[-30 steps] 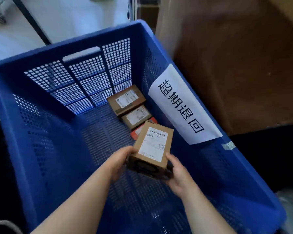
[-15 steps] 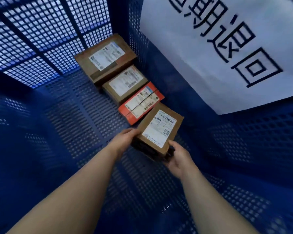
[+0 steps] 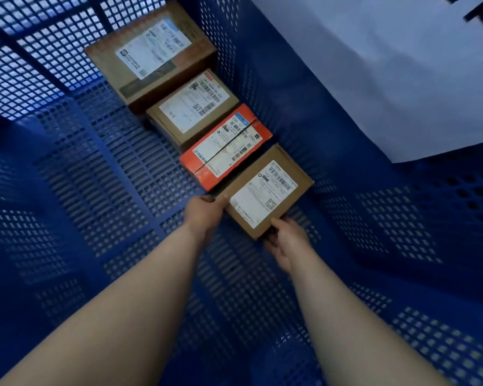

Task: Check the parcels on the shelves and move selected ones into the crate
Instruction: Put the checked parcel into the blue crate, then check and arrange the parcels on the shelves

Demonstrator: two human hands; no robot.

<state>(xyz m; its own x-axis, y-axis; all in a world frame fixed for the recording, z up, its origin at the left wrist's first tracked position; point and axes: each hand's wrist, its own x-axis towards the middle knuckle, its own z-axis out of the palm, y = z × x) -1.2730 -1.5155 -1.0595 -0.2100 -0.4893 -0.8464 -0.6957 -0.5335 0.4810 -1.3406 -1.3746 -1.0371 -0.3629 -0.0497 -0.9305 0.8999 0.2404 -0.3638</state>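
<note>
Parcels are lying in a row along the right wall of the blue crate, four of them, and we are holding the nearest one. That brown box is plain cardboard with a white shipping label on top, carrying a barcode near its far edge and a small square code near the right side. It is sitting at the near end of the row, touching the red box, whose white label is split by a dark seam. Beyond that are lying a smaller brown box and a larger brown box, each labelled too. Our left hand is gripping the near left corner of the brown box, and our right hand is closing on its near right corner. We cannot tell whether the box is resting fully on the perforated floor. A white paper sign is hanging on the right wall.
</note>
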